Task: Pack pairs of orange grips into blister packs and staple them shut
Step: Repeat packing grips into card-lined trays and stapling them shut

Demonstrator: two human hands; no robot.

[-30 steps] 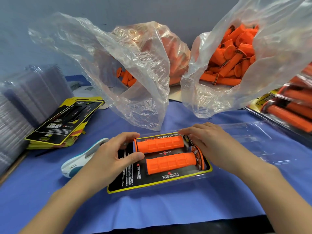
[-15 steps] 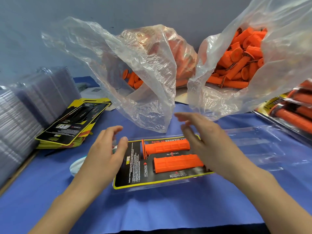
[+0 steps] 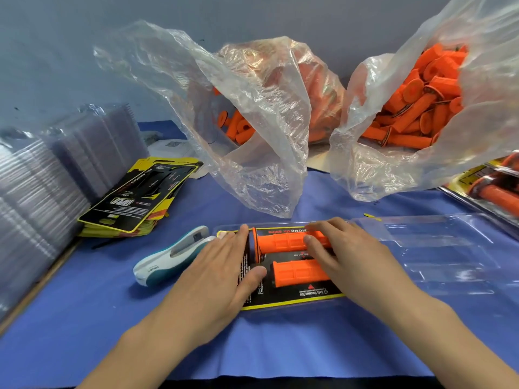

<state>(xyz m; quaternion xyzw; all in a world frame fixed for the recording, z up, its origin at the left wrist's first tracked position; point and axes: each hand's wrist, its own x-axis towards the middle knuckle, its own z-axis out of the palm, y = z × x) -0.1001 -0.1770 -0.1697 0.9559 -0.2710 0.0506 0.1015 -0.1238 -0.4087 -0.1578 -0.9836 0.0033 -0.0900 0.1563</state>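
A blister pack (image 3: pixel 295 300) with a black and yellow card lies on the blue cloth in front of me. Two orange grips lie in it side by side: the far grip (image 3: pixel 283 241) and the near grip (image 3: pixel 297 272). My left hand (image 3: pixel 222 265) lies flat on the pack's left part, fingers straight. My right hand (image 3: pixel 345 254) rests with straight fingers across the right ends of both grips. The pack's clear lid (image 3: pixel 449 248) lies open to the right. A white and teal stapler (image 3: pixel 171 256) sits just left of the pack.
Two clear plastic bags of loose orange grips stand behind, the left bag (image 3: pixel 252 130) and the right bag (image 3: pixel 415 108). A pile of printed cards (image 3: pixel 134 197) and stacks of clear blister shells (image 3: pixel 42 186) are at left. Packed blister packs (image 3: pixel 494 186) lie at the right edge.
Both hands were lifted off the pack half a second ago and have come back down: the left now flat on the card, the right across the grips.
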